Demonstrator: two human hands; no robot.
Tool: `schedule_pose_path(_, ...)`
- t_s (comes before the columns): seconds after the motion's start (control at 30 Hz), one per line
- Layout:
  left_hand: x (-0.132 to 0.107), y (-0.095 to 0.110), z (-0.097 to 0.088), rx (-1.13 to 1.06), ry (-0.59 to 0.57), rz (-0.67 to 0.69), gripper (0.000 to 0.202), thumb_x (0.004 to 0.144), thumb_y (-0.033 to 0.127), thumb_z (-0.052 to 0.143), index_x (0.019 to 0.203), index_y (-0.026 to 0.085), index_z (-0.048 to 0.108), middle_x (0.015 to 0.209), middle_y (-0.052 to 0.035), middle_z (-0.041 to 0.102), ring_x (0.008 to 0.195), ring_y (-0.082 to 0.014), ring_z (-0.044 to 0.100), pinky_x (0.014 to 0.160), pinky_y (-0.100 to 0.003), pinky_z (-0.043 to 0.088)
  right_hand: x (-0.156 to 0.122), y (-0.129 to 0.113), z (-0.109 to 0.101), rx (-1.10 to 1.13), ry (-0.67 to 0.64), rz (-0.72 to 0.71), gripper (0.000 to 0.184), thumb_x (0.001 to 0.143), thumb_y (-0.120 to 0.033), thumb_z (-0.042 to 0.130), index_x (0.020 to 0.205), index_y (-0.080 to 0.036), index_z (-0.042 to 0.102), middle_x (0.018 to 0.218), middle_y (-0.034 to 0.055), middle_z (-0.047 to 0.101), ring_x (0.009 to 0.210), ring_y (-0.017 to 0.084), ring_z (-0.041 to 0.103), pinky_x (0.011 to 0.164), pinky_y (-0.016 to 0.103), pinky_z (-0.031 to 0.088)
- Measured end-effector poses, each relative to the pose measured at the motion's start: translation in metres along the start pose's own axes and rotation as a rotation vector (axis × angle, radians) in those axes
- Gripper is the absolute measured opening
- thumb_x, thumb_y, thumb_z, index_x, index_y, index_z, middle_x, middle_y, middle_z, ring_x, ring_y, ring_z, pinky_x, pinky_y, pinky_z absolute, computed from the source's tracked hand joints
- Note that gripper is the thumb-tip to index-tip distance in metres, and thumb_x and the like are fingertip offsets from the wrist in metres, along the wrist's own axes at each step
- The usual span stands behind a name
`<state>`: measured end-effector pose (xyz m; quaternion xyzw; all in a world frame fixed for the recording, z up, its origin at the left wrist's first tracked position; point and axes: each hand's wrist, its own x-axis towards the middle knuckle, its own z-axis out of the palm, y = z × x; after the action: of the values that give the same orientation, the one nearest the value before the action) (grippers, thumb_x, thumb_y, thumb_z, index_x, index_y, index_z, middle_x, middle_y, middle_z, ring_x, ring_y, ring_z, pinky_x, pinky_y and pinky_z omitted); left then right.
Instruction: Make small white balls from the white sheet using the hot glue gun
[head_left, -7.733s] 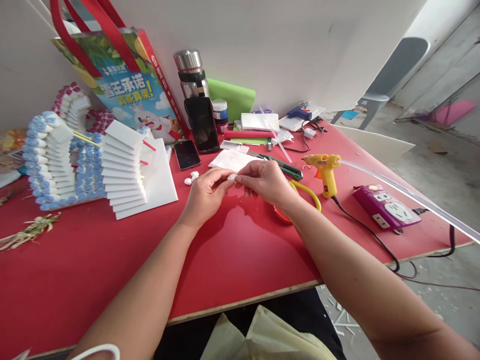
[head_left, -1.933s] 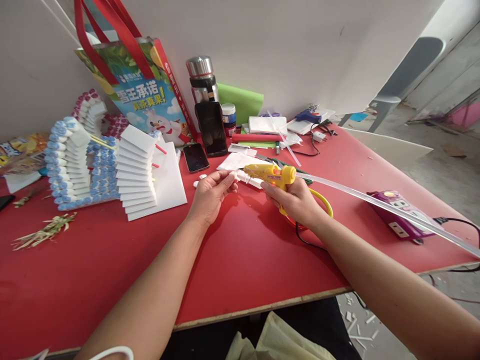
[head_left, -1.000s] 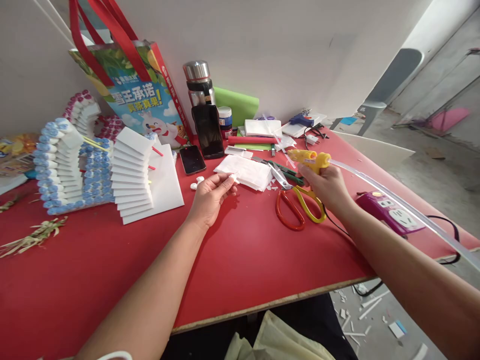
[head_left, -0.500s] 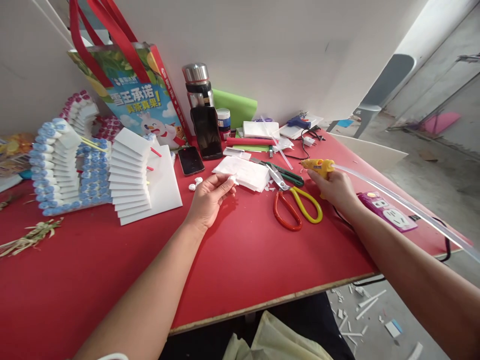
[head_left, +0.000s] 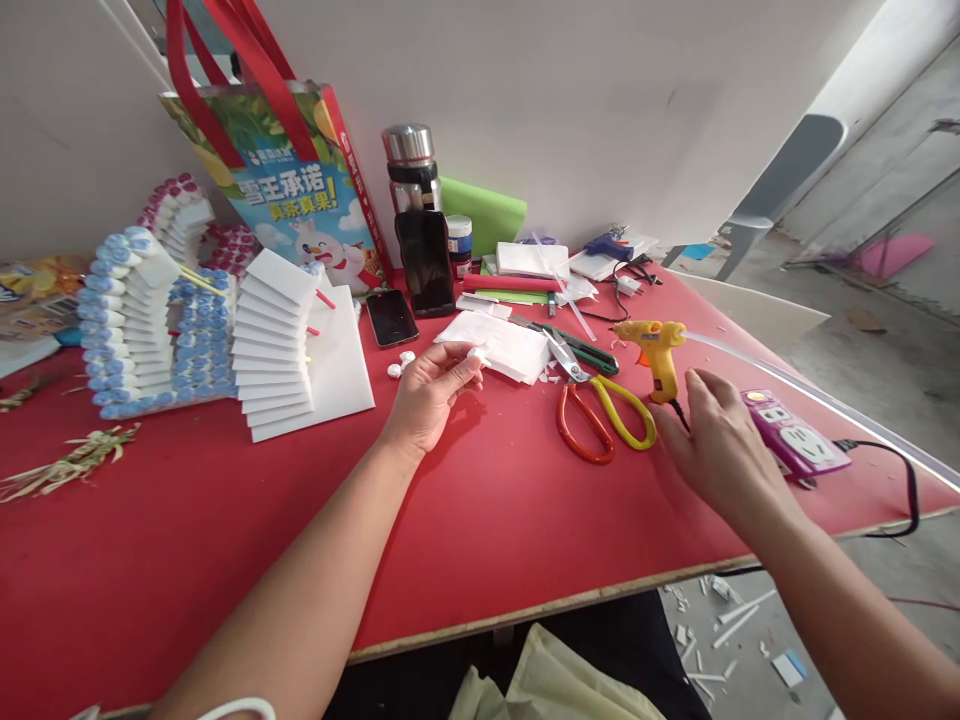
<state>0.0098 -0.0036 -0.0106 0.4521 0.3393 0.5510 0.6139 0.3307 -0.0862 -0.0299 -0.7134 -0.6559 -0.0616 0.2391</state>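
My left hand pinches a small white rolled piece, perhaps paper, between thumb and fingertips. Behind it lies a stack of white paper sheets, with a few small white rolled pieces to its left. At the right, a yellow hot glue gun rests on the table with a long clear glue stick in its back. Just below the gun, my right hand is apart from it, fingers loosely spread and holding nothing. Scissors with red and yellow handles lie between my hands.
Stepped white-and-blue paper models and a white fan-like stack stand left. A shopping bag, flask, phones and a utility knife are behind. A purple power socket sits at right, near the table edge.
My right hand has let go of the glue gun and drawn back toward me, leaving it on the table. The left hand keeps its pinch. The whole view has shifted slightly.
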Motion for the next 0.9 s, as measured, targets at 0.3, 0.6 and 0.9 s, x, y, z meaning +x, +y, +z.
schedule_pose_path(0.3,-0.002,-0.001,0.007,0.065,-0.046,0.004,0.021,0.078,0.030,0.084,0.094,0.018,0.076,0.079,-0.0006,0.064,0.071,-0.0113,0.059,0.074,-0.027,0.049,0.043,-0.126,-0.020,0.877,-0.109,-0.030,0.022,0.090,-0.029,0.063,0.104,-0.020,0.077,0.107,0.0086,0.075,0.095,0.023,0.070,0.082,0.036,0.056)
schedule_pose_path(0.6,-0.001,-0.003,0.004,0.034,-0.040,0.008,0.021,0.078,0.032,0.084,0.092,0.018,0.075,0.088,-0.0024,0.068,0.074,-0.0121,0.060,0.075,-0.028,0.050,0.069,-0.151,0.036,1.385,-0.419,0.095,0.022,0.081,-0.029,0.065,0.091,-0.015,0.078,0.076,0.0041,0.071,0.070,0.015,0.062,0.066,0.028,0.051)
schedule_pose_path(0.9,-0.001,-0.005,0.004,0.068,-0.046,0.024,0.017,0.082,0.031,0.081,0.092,0.019,0.076,0.088,-0.0024,0.067,0.074,-0.0119,0.060,0.075,-0.027,0.050,0.064,-0.149,0.036,1.486,-0.401,0.082,0.020,0.081,-0.029,0.067,0.090,-0.016,0.079,0.074,0.0032,0.071,0.070,0.015,0.061,0.069,0.030,0.051)
